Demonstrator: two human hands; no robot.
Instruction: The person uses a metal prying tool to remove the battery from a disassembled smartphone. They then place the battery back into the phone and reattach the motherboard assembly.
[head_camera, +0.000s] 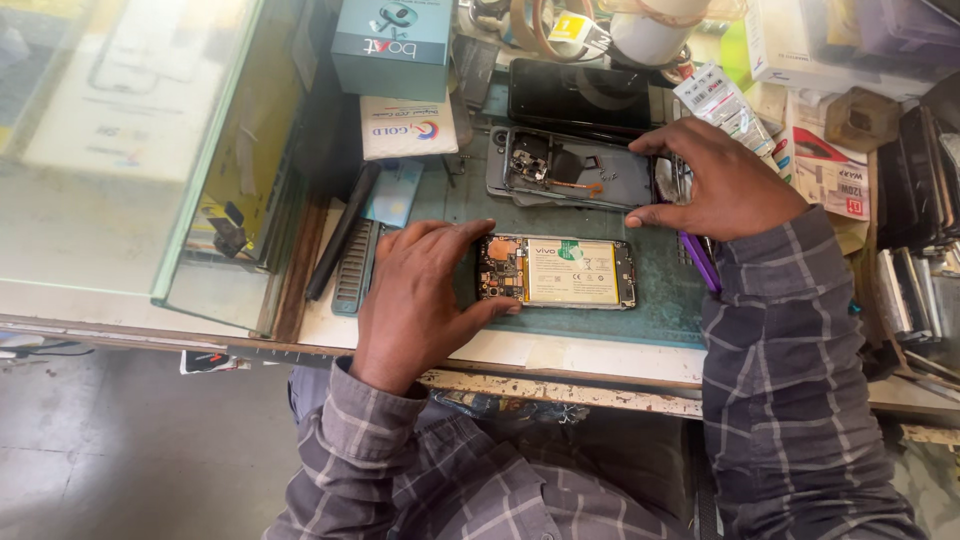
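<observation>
Pinched between thumb and fingers, the left hand (415, 290) steadies the opened phone (556, 272) at its circuit-board end; the phone lies flat on the green mat (660, 300), battery up. Right hand (725, 185) grips the back cover's (575, 170) right end, just behind. Best hold both by the edges, clear of the exposed board.

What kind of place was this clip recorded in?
Most likely a phone repair counter. The left hand steadies an opened phone with its battery and board exposed, the right hand grips a detached back cover, and accessory boxes crowd the green mat.
</observation>
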